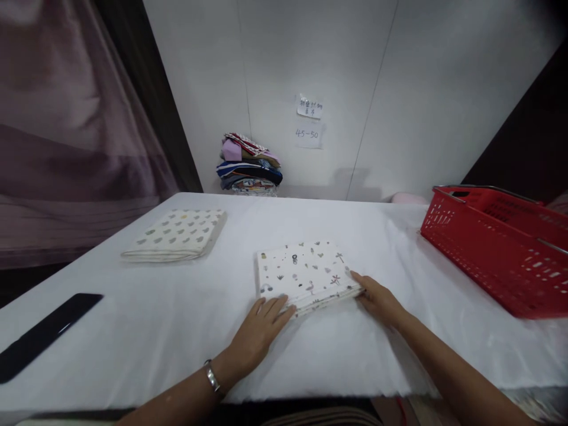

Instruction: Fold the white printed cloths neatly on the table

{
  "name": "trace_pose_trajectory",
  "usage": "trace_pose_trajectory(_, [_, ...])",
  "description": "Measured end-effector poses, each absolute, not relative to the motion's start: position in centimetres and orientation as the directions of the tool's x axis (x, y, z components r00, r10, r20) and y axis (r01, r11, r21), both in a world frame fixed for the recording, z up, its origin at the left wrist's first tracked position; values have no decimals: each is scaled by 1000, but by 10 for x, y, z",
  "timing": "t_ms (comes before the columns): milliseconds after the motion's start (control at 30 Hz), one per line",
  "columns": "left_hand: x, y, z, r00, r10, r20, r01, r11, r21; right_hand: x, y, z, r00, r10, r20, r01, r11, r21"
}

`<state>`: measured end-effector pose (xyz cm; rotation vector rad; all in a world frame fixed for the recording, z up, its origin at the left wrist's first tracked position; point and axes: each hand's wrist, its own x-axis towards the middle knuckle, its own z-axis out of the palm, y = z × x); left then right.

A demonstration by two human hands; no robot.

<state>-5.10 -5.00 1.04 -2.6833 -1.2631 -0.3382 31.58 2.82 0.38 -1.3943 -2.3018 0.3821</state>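
Note:
A folded white cloth (306,269) with small printed palm trees, birds and other motifs lies in front of me, its layered edge facing me. My left hand (260,328), a metal bracelet at its wrist, rests with fingers stretched out on the cloth's near left corner. At the near right corner, my right hand (377,299) pinches the folded layers, thumb on top and fingers partly hidden under the edge. Farther left on the table lies a second folded cloth (180,234), cream with grey leaf-like prints.
The table (177,337) has a white cover. A red plastic basket (488,248) stands at the right. A black flat object, perhaps a phone (48,331), lies at the left. Several folded fabrics form a stack (251,165) beyond the far edge, near paper signs (309,135) on the wall.

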Motion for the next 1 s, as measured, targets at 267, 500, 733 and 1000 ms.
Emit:
trace_pose_trajectory(267, [-47,-49,14,595,720,358,783,-620,-54,317,45,-7,-553,666,501,716,687,-124])
trace_pose_trajectory(500, [-67,-36,51,528,656,539,728,-676,110,313,43,36,-543,652,530,618,737,-273])
trace_pose_trajectory(733, [-89,-22,151,112,826,552,483,-531,696,307,33,122,-223,863,454,329,505,-798])
trace_pose_trajectory(1000, [-87,53,120,-94,995,-41,186,59,981,273,77,103,-100,994,-40,-104,-50,-993])
